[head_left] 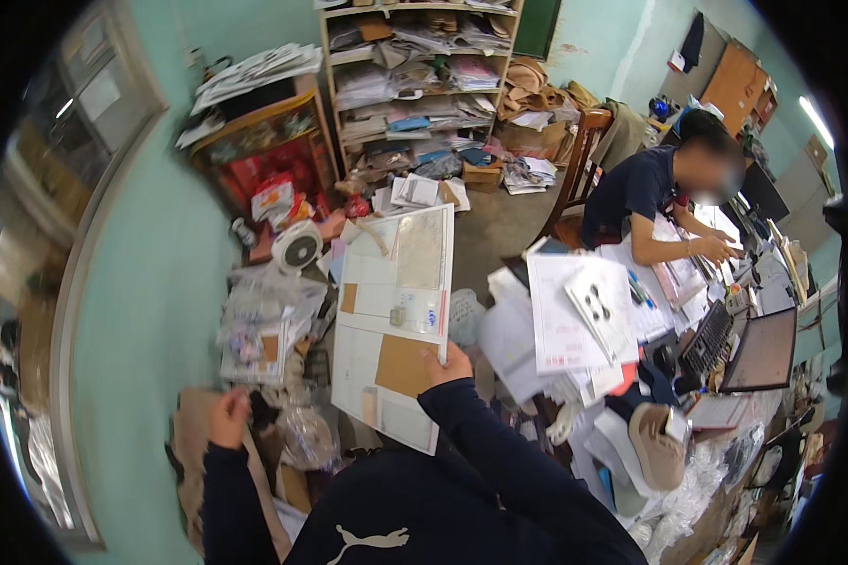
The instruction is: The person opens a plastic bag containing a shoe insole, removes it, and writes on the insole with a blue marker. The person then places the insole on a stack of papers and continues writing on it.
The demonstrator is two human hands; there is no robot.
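My right hand (448, 365) grips the right edge of a large white board (363, 344), thumb on its front face. The board is tilted in front of me. Fixed to it are a brown card piece (406, 364), a clear plastic sleeve (418, 252) and smaller material swatches, with blue marks beside one of them. To the left and apart from the board, my left hand (228, 417) is raised with its fingers curled together. Whatever those fingers hold, if anything, is too small to make out. Just below that hand lies a beige sheet of material (196, 447).
A small white fan (299, 247) and plastic-wrapped bundles (264, 320) lie at the left. Packed shelves (419, 89) stand behind. On the right, a person (645, 193) sits at a paper-covered desk with a keyboard (705, 339) and monitor (761, 348). A beige shoe (655, 447) is nearer me.
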